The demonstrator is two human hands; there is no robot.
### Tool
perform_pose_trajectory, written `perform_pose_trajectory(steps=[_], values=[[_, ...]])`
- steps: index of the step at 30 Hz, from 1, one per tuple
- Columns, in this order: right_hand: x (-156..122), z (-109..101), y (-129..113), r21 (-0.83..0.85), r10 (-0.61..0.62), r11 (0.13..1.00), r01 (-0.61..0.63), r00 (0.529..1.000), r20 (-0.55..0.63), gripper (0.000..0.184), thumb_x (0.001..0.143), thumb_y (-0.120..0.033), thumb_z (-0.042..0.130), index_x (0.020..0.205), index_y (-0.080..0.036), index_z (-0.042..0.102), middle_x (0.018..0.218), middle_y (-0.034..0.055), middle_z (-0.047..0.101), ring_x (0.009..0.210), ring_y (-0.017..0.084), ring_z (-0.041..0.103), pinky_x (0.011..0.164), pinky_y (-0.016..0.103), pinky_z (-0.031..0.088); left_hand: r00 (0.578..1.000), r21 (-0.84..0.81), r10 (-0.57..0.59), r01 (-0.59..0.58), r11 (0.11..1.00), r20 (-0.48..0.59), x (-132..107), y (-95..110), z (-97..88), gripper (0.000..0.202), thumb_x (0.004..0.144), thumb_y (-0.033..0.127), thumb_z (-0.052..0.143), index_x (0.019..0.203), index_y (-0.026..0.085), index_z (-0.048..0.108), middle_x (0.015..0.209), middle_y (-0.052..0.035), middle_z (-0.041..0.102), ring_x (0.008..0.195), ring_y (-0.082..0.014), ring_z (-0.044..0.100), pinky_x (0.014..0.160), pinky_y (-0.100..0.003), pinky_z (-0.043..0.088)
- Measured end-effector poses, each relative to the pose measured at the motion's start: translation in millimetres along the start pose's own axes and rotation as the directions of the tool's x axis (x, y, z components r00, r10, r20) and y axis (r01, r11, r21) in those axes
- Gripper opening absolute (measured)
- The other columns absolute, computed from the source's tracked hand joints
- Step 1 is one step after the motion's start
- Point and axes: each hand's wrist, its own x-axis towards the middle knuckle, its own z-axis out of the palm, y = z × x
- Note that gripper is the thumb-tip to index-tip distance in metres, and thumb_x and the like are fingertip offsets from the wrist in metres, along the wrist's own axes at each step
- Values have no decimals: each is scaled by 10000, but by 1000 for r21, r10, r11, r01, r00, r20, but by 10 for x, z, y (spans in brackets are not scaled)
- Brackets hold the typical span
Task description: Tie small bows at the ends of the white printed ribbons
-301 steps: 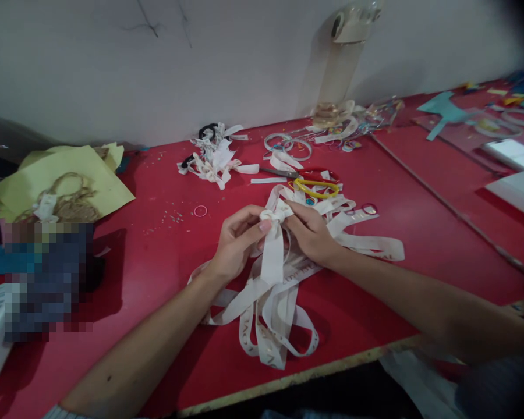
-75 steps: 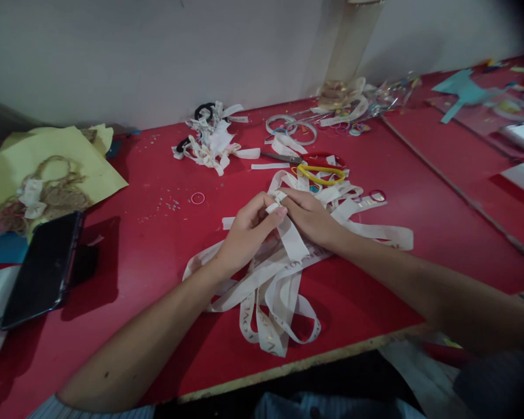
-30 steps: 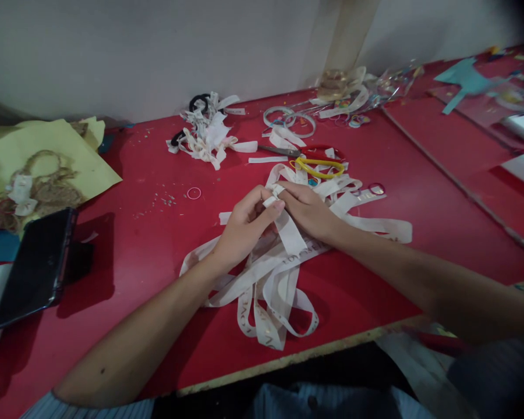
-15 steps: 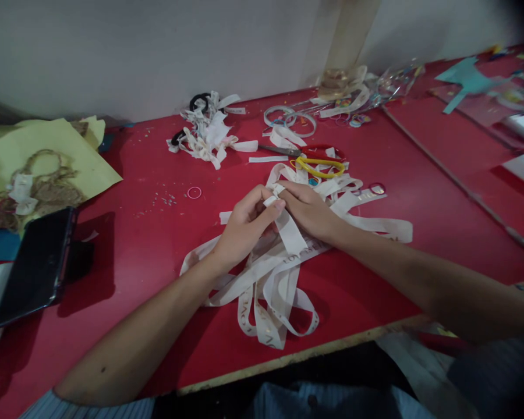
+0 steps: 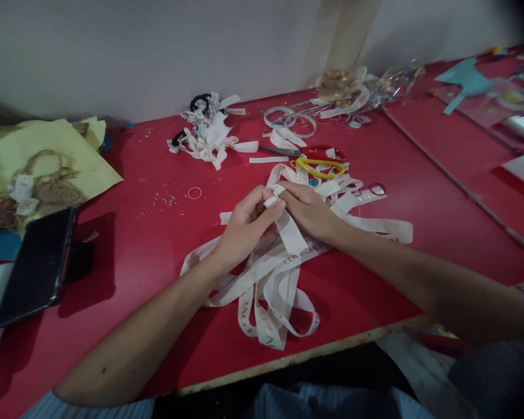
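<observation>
My left hand (image 5: pixel 252 224) is closed on a white ribbon (image 5: pixel 291 233), its thumb pressing near a fold. From the other side my right hand (image 5: pixel 309 210) pinches the same ribbon, fingers touching the left ones. The ribbon's short end hangs toward me below the hands. Beneath lies a loose heap of white printed ribbon (image 5: pixel 271 273), looped over the red table. Just beyond my hands rest a yellow ring-shaped band (image 5: pixel 319 169) and scissors (image 5: pixel 288 150) with red handles. What the fingertips hide inside the fold I cannot make out.
Bunched white ribbon pieces with black bands (image 5: pixel 207 131) lie at the back. A pink ring (image 5: pixel 194 192) is left of my hands. A phone (image 5: pixel 35 267) leans at the far left by yellow paper (image 5: pixel 91 160). Clear rings (image 5: pixel 290 119) and a plastic bag (image 5: pixel 397 81) lie behind.
</observation>
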Motion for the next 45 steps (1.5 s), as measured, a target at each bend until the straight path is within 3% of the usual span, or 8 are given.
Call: perform_pose_trajectory(steps=[26,45], values=[[1,-11,2,-13,-45,999,45,999,-5,237,893,-261,403,667,-194,432,634,-50,440,594,97,409,553,232,317,1000,-14,7,-7,1000,19,7,-7,-5,221,889,311,570,743,193,453,570,64,481,455,-37,448,408,-137,339],[-6,-10,-9,-2,-20,1000,20,1000,2,266,904,-318,405,669,-198,427,630,-49,430,579,98,402,535,233,317,1000,-16,23,-23,1000,6,8,-28,2,226,882,315,579,736,195,456,569,59,483,466,-45,438,417,-144,338]])
